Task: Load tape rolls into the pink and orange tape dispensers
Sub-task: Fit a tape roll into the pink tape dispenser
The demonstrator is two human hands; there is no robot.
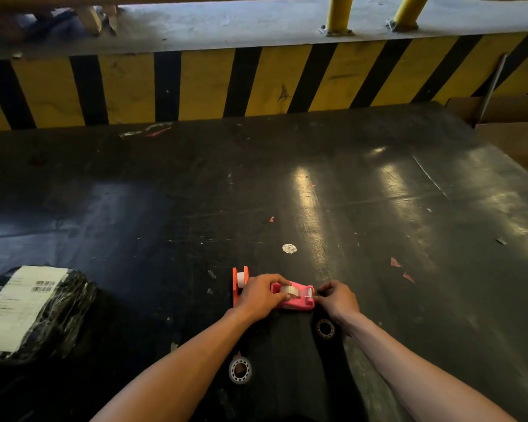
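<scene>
Pink dispenser (293, 296) lies on the dark table (378, 208), a clear roll (288, 291) seated in it. Our left hand (261, 295) clamps its rear; our right hand (337, 298) pinches at its cutter end. Just behind its rear stands the orange dispenser (240, 283).

Two bare forearms, no sleeves, left hand (261, 295), right hand (339, 300)

A wide dark desk (378, 193), scuffed and dotted with scraps, caught pale streaks of light on its right half. At its far edge ran a yellow-and-black striped barrier (195, 86), with yellow posts (339, 13) bolted to a grey ledge (226, 25) above it.
</scene>
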